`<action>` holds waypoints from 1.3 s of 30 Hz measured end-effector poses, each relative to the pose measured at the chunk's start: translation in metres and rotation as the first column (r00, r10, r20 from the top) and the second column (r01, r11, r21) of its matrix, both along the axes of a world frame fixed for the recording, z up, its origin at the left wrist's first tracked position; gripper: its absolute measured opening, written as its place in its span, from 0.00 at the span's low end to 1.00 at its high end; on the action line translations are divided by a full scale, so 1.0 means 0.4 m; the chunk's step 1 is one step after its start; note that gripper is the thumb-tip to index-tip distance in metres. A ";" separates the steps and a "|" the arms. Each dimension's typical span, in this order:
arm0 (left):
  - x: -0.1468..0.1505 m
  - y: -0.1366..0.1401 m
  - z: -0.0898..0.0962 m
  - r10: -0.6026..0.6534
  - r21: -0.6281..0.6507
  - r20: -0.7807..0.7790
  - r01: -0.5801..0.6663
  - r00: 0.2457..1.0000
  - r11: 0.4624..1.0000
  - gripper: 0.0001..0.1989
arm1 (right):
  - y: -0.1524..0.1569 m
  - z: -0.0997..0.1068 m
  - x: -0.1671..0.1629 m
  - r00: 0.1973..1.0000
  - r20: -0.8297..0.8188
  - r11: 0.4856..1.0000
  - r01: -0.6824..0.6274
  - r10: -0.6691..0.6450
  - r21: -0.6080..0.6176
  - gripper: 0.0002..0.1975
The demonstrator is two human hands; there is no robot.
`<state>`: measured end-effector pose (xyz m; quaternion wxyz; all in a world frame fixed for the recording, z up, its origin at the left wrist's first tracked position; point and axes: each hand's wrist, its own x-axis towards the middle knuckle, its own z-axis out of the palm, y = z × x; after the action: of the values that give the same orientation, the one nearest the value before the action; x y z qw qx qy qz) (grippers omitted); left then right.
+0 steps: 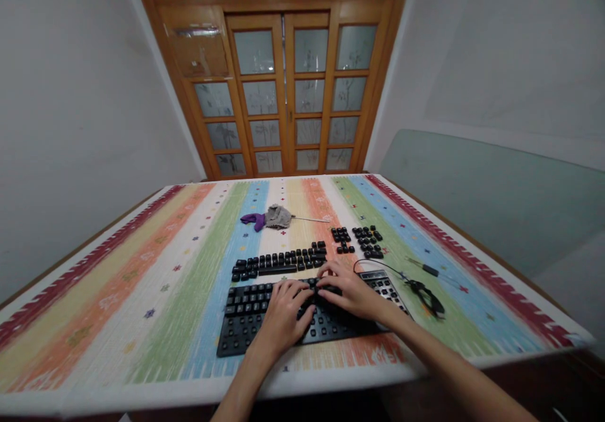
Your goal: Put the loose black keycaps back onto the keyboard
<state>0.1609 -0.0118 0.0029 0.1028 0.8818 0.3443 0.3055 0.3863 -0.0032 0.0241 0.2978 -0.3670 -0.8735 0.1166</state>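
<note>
A black keyboard lies near the table's front edge, with keycaps on its upper left rows and bare switches in its lower rows. My left hand rests over its middle, fingers bent and thumb apart from the index finger. Just right of it, my right hand reaches over the upper rows with thumb and fingers spread. The fingertips of both hands meet close together at the same spot on the keyboard. Whether a small keycap is under them is hidden. Bare switches also show at the keyboard's right end.
Loose black keycaps stand in rows behind the keyboard, with further groups to the right. A grey cloth with a purple piece lies farther back. At right are a coiled cable and a dark-handled tool.
</note>
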 end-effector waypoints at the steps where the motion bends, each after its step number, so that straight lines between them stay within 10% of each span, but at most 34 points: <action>1: 0.003 0.000 0.001 -0.005 -0.003 0.001 0.005 1.000 1.000 0.12 | -0.012 -0.006 -0.002 1.000 0.003 1.000 0.002 -0.002 0.006 0.06; 39: 0.031 0.014 -0.003 -0.005 -0.011 -0.003 0.005 1.000 1.000 0.05 | -0.043 -0.054 -0.011 0.997 -0.031 0.995 0.070 -0.068 0.069 0.06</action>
<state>0.1734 -0.0061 0.0017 0.1079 0.8826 0.3437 0.3020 0.3820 -0.0206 0.0025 0.3267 -0.3847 -0.8595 0.0808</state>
